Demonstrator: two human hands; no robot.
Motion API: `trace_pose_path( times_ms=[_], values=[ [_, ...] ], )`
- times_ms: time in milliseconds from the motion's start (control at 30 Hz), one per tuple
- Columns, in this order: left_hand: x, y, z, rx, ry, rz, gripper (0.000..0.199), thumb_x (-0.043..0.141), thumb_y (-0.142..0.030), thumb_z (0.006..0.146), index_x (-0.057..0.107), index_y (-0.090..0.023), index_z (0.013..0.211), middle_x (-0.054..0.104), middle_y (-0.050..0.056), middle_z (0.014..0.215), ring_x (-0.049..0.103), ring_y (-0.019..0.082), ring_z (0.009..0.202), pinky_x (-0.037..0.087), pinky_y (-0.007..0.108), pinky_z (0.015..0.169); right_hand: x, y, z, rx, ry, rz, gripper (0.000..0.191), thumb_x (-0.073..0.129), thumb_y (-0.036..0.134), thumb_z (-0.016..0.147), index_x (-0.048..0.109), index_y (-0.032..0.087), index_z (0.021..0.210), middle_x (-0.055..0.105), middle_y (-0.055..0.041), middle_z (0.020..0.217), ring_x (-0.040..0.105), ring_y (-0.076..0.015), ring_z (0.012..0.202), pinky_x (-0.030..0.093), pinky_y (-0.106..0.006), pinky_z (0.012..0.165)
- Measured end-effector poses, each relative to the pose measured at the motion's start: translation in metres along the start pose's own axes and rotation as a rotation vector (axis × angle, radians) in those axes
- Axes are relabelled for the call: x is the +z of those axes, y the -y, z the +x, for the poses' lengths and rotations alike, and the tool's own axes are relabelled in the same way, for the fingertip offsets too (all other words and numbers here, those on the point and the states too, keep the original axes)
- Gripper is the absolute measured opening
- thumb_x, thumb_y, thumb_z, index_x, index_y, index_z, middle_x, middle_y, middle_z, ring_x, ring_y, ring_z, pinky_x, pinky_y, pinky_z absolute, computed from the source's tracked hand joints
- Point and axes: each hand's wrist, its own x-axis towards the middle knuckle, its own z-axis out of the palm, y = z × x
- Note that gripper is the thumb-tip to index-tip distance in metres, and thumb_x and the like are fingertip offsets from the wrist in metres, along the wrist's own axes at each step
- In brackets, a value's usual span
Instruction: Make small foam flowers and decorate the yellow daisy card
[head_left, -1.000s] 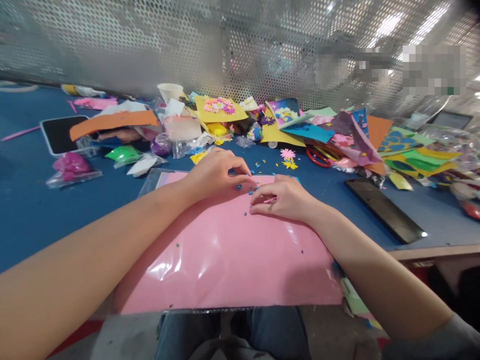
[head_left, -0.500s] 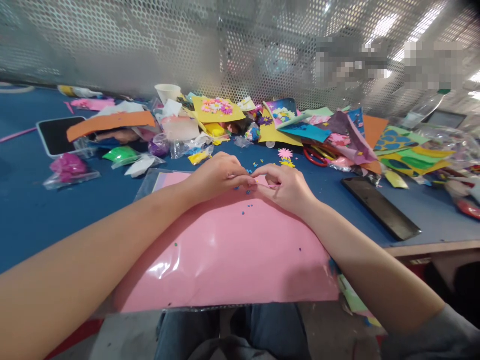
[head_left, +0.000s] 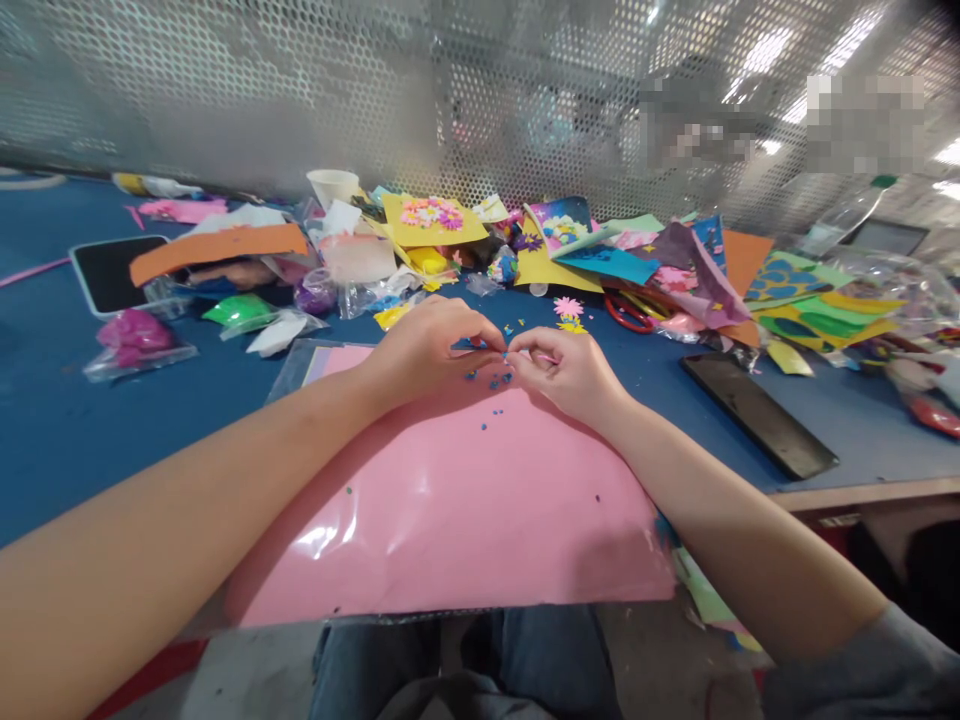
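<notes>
Whatever lies between the fingertips of your left hand (head_left: 435,345) and right hand (head_left: 574,370) is too small to tell. Your right fingers hide most of a thin pink tool (head_left: 550,359). Near the left edge of the desk (head_left: 112,420), the picture cuts off a pink stick (head_left: 34,272). Beyond its far edge, shapes (head_left: 697,130) blur.

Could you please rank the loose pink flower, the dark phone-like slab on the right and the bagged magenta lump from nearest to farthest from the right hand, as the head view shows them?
From the right hand:
1. Loose pink flower: just beyond it.
2. Dark phone-like slab: off to its right.
3. Bagged magenta lump: far to the left, past the left hand.
</notes>
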Motion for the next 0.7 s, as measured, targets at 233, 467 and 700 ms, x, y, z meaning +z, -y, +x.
trace_pose_path(
  times_ms=[233,467,700],
  values=[
    [-0.002,-0.003,0.001,0.038,0.028,0.043,0.028,0.057,-0.042,0.098,0.071,-0.022,0.087,0.075,0.0,0.078,0.065,0.017,0.073,0.042,0.031,0.074,0.001,0.002,-0.001,0.012,0.023,0.044,0.021,0.063,0.038,0.081,0.073,0.021,0.085,0.049,0.0038,0.058,0.041,-0.0105,0.057,0.029,-0.026,0.057],
    [-0.001,-0.004,-0.001,-0.08,0.09,-0.002,0.026,0.053,-0.042,0.094,0.068,-0.021,0.086,0.073,-0.002,0.079,0.066,0.016,0.074,0.043,0.032,0.082,-0.002,0.0,0.003,0.107,-0.129,0.011,0.015,0.06,0.035,0.082,0.067,0.022,0.085,0.05,0.0046,0.057,0.051,-0.0128,0.06,0.034,-0.026,0.062],
    [0.0,-0.001,0.0,-0.116,0.069,-0.057,0.024,0.056,-0.039,0.093,0.071,-0.021,0.086,0.074,-0.002,0.078,0.066,0.015,0.072,0.044,0.029,0.076,-0.009,-0.001,0.006,0.268,-0.044,-0.545,0.031,0.06,0.023,0.081,0.078,0.031,0.106,0.072,-0.0025,0.076,0.059,-0.0212,0.071,0.034,-0.031,0.065]
  ],
)
